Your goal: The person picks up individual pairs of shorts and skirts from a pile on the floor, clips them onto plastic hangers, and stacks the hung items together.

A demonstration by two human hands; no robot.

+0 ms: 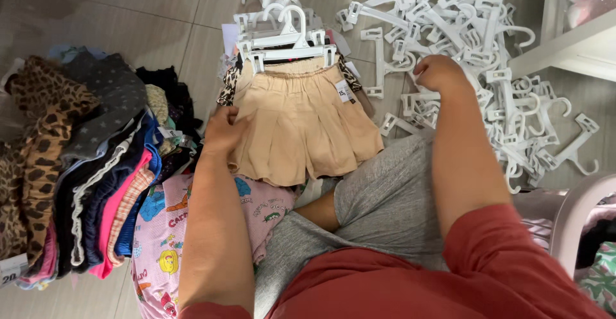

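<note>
Item: beige pleated shorts, centre of frame, clipped to a white clip hanger atop a stack of hung garments; judged the latest piece finished.

Left hand: fingers curled on the shorts' left edge, pinching fabric.

Right hand: closed among loose white hangers, upper right; what it grips cannot be told.

Remaining: folded clothes pile, left of frame, apparently unhung; printed pink garment below.

Surface: grey tiled floor. White shelf edge, upper right.
</note>
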